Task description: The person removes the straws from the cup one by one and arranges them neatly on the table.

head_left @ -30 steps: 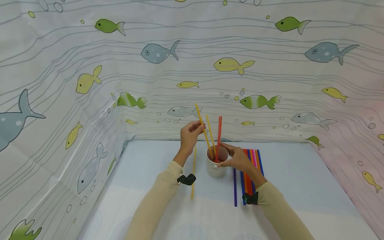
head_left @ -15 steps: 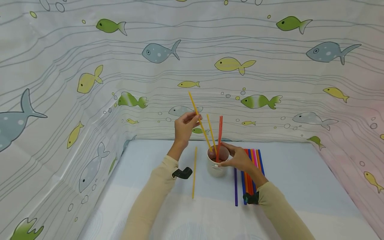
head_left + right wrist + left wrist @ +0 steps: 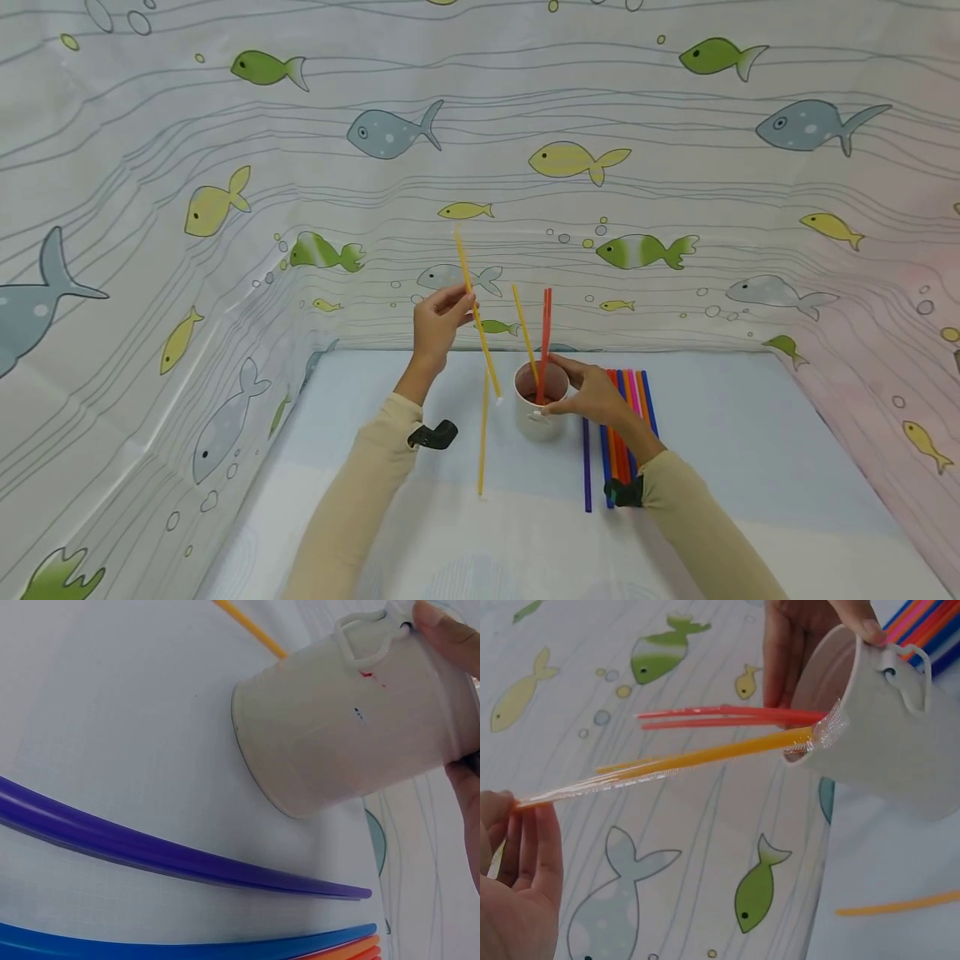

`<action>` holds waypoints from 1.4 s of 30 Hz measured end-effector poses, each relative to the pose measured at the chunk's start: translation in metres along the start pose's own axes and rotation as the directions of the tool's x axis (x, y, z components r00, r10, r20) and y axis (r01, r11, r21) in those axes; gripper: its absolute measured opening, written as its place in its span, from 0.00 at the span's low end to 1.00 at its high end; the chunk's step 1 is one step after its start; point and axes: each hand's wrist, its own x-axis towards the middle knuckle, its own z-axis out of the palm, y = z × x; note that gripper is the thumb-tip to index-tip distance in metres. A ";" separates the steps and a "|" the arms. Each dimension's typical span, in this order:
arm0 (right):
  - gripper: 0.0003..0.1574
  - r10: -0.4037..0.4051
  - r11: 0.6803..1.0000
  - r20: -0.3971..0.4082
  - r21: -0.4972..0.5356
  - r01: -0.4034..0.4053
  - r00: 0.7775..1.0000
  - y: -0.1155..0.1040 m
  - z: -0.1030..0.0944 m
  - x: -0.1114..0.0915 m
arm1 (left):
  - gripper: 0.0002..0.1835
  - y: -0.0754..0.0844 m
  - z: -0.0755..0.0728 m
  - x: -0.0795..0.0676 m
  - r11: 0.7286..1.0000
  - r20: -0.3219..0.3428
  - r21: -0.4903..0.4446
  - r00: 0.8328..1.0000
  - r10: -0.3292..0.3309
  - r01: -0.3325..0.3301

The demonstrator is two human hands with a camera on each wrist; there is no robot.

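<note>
My left hand (image 3: 438, 323) pinches a yellow straw (image 3: 481, 333) in a clear wrapper, seen closely in the left wrist view. The straw hangs tilted, its lower end left of the white cup (image 3: 540, 425) in the head view. My right hand (image 3: 598, 397) holds the cup by its rim, thumb at the near side. Inside the cup lean red straws (image 3: 546, 337) and another yellow straw (image 3: 524, 325). A small handle (image 3: 367, 645) sticks out from the cup's side in the right wrist view. Another yellow straw (image 3: 482, 450) lies on the table between the hands.
Right of the cup a purple straw (image 3: 587, 467) lies alone. Beside it is a row of several blue, orange, red and pink straws (image 3: 636, 400), partly under the right forearm. A fish-patterned sheet (image 3: 480, 179) surrounds the white table (image 3: 720, 433) at the back and sides.
My left hand has moved left, drawing the wrapped yellow straw up out of the cup and away from it. The right hand has stayed on the cup.
</note>
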 end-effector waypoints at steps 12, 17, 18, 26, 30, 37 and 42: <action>0.61 0.001 1.000 -0.004 -0.004 -0.001 1.000 0.001 0.000 -0.001 | 0.16 -0.036 -0.028 -0.023 0.987 -0.031 0.067 0.989 -0.145 0.147; 0.61 -0.001 1.000 -0.002 -0.006 0.001 1.000 0.001 0.000 -0.001 | 0.16 -0.054 -0.037 -0.033 0.975 -0.047 0.110 0.981 -0.189 0.193; 0.61 -0.003 1.000 -0.006 -0.007 0.003 1.000 0.001 0.000 -0.001 | 0.17 -0.057 -0.038 -0.035 0.973 -0.043 0.116 0.980 -0.196 0.200; 0.61 -0.004 1.000 -0.005 -0.021 0.004 1.000 0.000 0.000 -0.001 | 0.17 -0.073 -0.046 -0.046 0.955 -0.036 0.155 0.968 -0.250 0.253; 0.61 -0.005 1.000 -0.007 -0.013 0.005 1.000 0.000 0.001 -0.001 | 0.17 -0.081 -0.049 -0.052 0.942 -0.034 0.174 0.958 -0.286 0.287; 0.60 -0.003 1.000 0.001 0.005 0.003 1.000 0.002 0.001 -0.001 | 0.14 -0.094 -0.052 -0.063 0.907 -0.059 0.210 0.931 -0.360 0.365; 0.59 0.002 1.000 0.023 0.010 -0.002 1.000 -0.020 0.000 -0.006 | 0.15 -0.098 -0.054 -0.070 0.900 -0.031 0.196 0.920 -0.390 0.389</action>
